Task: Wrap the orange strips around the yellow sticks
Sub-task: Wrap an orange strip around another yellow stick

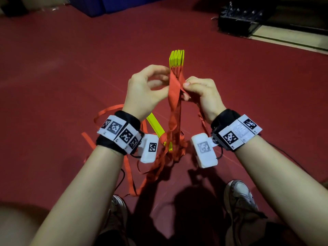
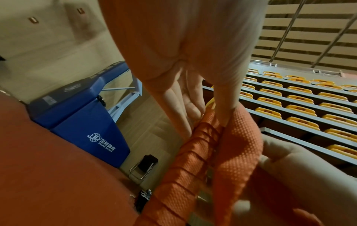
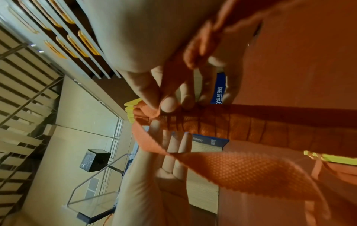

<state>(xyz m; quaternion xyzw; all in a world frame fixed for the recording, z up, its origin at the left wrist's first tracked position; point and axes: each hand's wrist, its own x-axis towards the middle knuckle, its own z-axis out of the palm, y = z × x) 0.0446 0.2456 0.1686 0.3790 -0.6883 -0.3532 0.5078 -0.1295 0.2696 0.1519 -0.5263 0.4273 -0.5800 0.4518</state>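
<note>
- On the left we see loose orange strips (image 1: 106, 110) curling over the red floor (image 1: 53, 68), trailing down toward our shoes (image 1: 237, 196).
- Our left hand (image 1: 143, 91) sits just left of the bundle, its fingers (image 1: 156, 70) curled, with thumb and forefinger meeting at the edge of the orange wrap; the left wrist view shows the thumb pressed on the mesh strip, so this hand pinches the strip.
- In the middle we hold the yellow sticks (image 1: 177, 57) upright as one bundle, the yellow tips showing above the orange wrapping (image 1: 174, 89), which covers the bundle below them in overlapping turns.
- More strips hang from the bundle to the floor in a tangle between our wrists.
- A second group of yellow sticks (image 1: 156, 126) lies tilted on the floor behind the left wrist, with orange strip around its lower end.
- Our right hand (image 1: 200, 93) sits just right of the bundle, fingers (image 1: 186, 84) bent tightly, pinching the wrapped part between thumb and fingertips.
- Far right at the top stands a dark rack (image 1: 239, 20) at the floor's edge.
</note>
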